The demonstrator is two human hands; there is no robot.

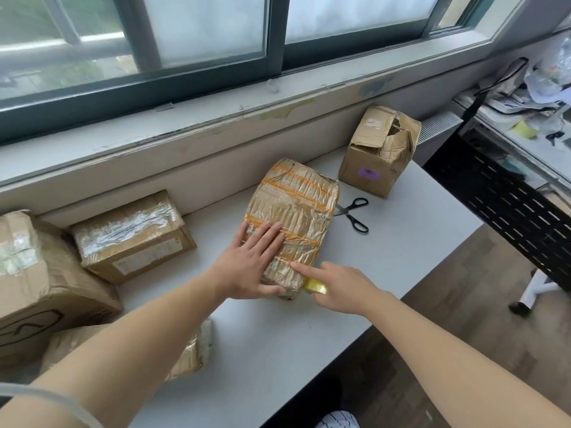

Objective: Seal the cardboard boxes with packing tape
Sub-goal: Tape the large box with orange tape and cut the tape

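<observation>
A crumpled cardboard box (296, 208) wrapped in clear and orange-edged tape lies in the middle of the white table (401, 242). My left hand (251, 262) presses flat on its near end, fingers spread, thumb on the near side. My right hand (336, 287) holds a yellowish tape roll (315, 286) against the box's near right corner, with the index finger stretched onto the box top. Most of the roll is hidden under that hand.
Black scissors (355, 214) lie open to the right of the box. A torn box (380, 149) stands at the back right. Three more boxes (133, 236) crowd the left side. A black perforated rack (509, 205) and cluttered shelf stand beyond the table's right edge.
</observation>
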